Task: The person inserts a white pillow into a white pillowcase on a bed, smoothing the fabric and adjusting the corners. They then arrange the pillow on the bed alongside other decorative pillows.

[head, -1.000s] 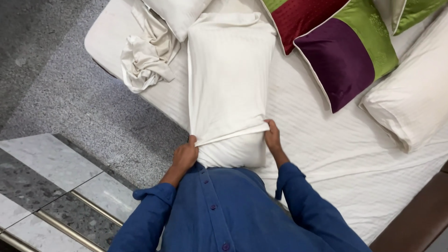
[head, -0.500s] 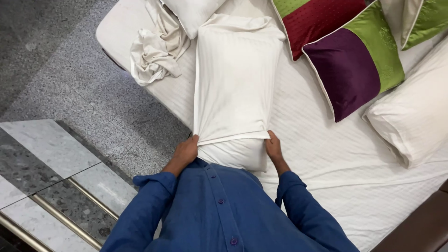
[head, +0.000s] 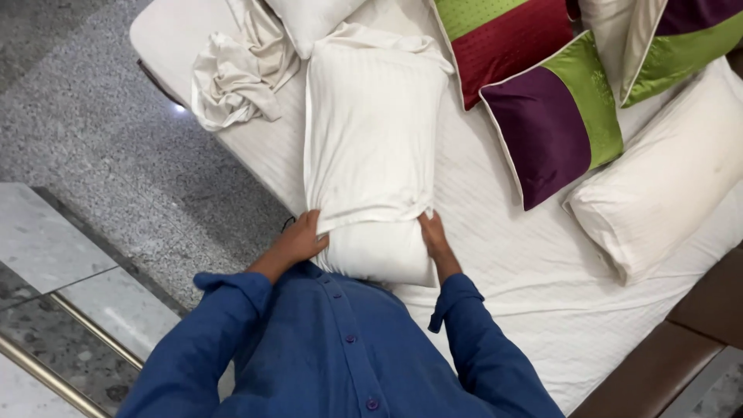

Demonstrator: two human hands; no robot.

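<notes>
Where the speckled grey floor (head: 93, 131) meets the bed (head: 495, 310) at the far left, a crumpled cream cloth (head: 236, 73) lies bunched at the mattress corner, just beside the top of a white pillow (head: 371, 147) that runs lengthwise toward the person. That pillow is partly sheathed in a white striped pillowcase (head: 368, 124), whose open hem stops short of the near end, leaving the bare end of the pillow showing against the person's blue shirt (head: 340, 356). At the hem's left corner the left hand (head: 298, 241) has its fingers (head: 313, 224) curled and pinching the edge of the pillowcase. At the hem's right corner the right hand (head: 435, 236) grips the same edge, its fingers (head: 427, 224) pressed together along the cloth and side of the pillow. Farther right, on the white sheet, a red and green cushion (head: 503, 39) lies near the top, with a purple and green cushion (head: 553, 120) overlapping its lower corner. Beyond these another cushion (head: 673, 42) in the same purple and green sits at the upper right, and a plain cream pillow (head: 658, 186) lies slantwise below it, near the bed's brown edge (head: 658, 356).
</notes>
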